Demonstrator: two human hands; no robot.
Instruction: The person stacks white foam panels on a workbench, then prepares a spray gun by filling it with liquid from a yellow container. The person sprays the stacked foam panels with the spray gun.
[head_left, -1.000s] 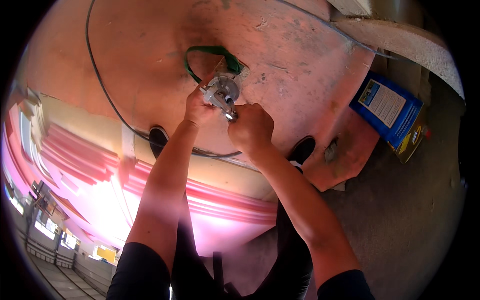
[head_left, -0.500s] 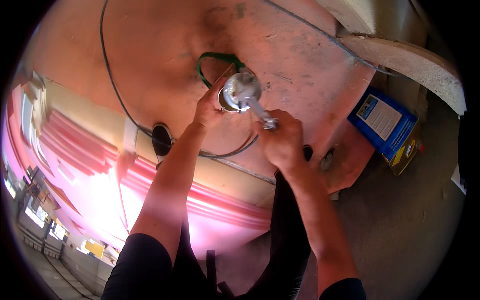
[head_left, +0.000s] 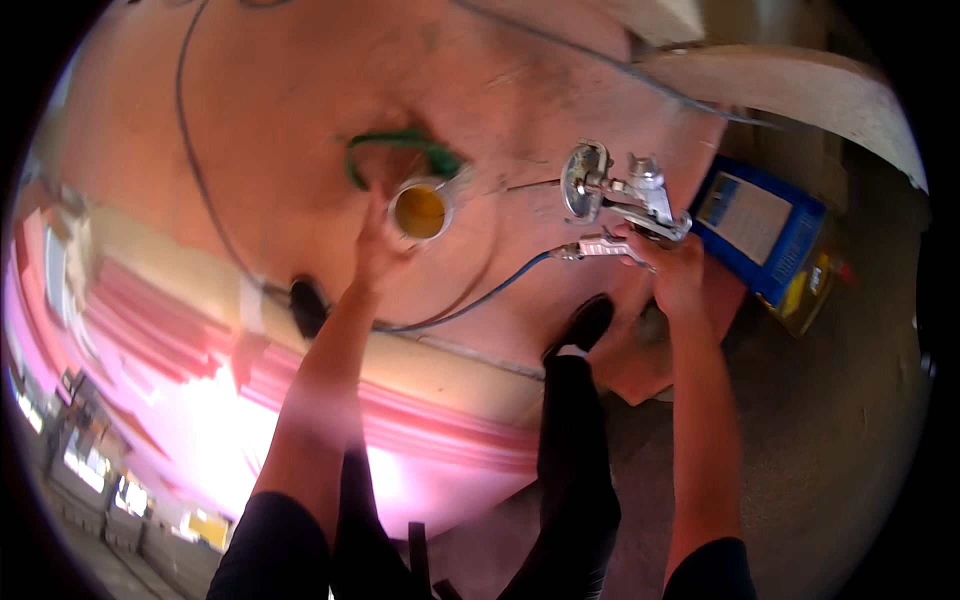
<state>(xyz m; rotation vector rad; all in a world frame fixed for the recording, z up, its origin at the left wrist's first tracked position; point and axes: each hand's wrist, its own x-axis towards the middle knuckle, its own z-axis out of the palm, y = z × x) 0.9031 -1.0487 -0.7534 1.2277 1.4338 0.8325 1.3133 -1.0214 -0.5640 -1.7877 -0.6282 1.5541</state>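
My left hand (head_left: 376, 245) is closed around the side of a metal paint cup (head_left: 448, 222). Yellow-brown liquid (head_left: 419, 211) shows inside it. To the right, my right hand (head_left: 678, 272) grips the handle of a metal spray gun (head_left: 648, 208), held tilted. The gun's round lid (head_left: 579, 182) faces the cup and stands apart from it, with a thin pickup tube (head_left: 532, 185) sticking out to the left. A blue air hose (head_left: 490, 292) runs from the gun's handle. A green strap (head_left: 385, 140) lies just beyond the cup, blurred.
A blue and yellow tin (head_left: 755, 230) with a white label stands at the right. Dark hose (head_left: 195, 140) curves across the reddish surface (head_left: 300, 110) at left. Pink ridged panels (head_left: 450, 420) lie near my legs. A pale curved piece (head_left: 800, 95) rises at the far right.
The spray gun with its lid has come away from the cup and moved right in my right hand. The cup's open top and liquid now show; my left hand shifted slightly left.
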